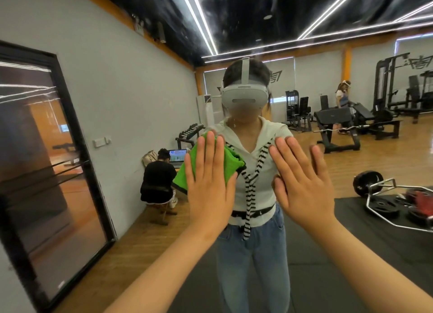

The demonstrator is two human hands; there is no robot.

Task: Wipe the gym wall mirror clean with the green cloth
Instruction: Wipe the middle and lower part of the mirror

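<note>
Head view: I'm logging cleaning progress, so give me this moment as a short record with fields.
surface: wall mirror, reflecting the gym and the person
tool: green cloth
left hand: flat, fingers spread, pressing the cloth to the glass
right hand: flat, open, bare, beside the cloth
cloth position: chest height of the reflection

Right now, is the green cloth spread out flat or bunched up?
Bunched and folded. The green cloth shows creased, doubled layers sticking out from under the flat left hand, which presses it to the mirror.
</note>
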